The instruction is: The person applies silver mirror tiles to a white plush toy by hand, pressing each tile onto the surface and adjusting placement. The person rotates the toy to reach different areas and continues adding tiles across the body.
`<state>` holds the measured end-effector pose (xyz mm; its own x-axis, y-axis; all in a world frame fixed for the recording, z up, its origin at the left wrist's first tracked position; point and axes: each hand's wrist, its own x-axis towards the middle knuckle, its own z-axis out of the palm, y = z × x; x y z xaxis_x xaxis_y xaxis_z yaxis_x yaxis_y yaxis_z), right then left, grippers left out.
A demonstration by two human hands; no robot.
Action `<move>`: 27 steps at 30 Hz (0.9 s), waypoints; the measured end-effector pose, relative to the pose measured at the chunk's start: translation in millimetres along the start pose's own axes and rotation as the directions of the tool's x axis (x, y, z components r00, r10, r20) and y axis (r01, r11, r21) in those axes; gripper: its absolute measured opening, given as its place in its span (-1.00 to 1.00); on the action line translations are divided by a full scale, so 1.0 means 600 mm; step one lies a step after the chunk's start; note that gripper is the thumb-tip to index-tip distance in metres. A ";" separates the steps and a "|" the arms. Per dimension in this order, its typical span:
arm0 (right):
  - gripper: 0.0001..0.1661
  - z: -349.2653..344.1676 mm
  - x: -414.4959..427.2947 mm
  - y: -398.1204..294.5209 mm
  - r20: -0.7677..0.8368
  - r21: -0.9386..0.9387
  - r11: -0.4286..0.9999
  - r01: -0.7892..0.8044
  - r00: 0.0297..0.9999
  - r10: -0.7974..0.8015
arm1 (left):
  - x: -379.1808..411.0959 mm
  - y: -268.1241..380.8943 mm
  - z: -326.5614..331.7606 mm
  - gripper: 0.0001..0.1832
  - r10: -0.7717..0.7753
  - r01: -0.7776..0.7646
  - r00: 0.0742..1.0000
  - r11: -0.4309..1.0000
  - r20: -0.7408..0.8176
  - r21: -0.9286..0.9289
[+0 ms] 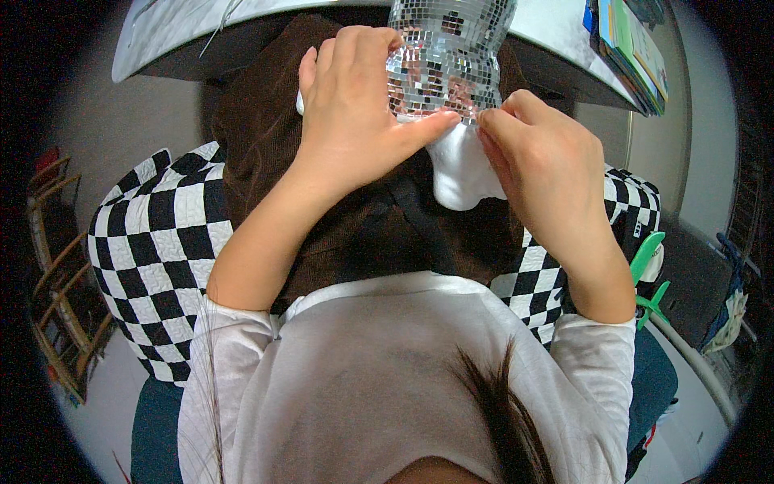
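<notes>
A curved white form covered in small silver mirror tiles (444,66) rests across the lap, its upper part reaching over the table edge at the top of the view. Its lower end (462,169) is bare, smooth and white. My left hand (357,103) spreads over the form's left side, with the thumb along the lowest row of tiles. At the right end of that row, my right hand (538,145) pinches its thumb and fingertips together against the border between tiles and white surface. Whether a loose tile is between those fingertips cannot be seen.
A marble-patterned table (175,36) curves across the top, with books or folders (632,54) at its right edge. Dark brown cloth (260,133) covers the lap. A checkered cover (163,242) lies on both sides. Green plastic hangers (650,257) are at right, a wooden rack (60,278) at far left.
</notes>
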<state>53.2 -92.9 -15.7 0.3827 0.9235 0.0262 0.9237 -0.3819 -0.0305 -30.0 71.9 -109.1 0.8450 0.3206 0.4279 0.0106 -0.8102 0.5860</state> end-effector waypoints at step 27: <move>-0.87 -0.032 0.006 0.064 0.197 0.383 0.915 -0.128 0.979 0.054 | -0.006 0.022 -0.001 -0.05 -0.202 0.201 0.977 0.979 0.062 0.026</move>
<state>90.5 -105.2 2.4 0.4213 0.8903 -0.1730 0.7893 -0.4539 -0.4136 -33.5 60.6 -102.4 0.8569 0.4466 0.2576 0.1937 -0.7419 0.6419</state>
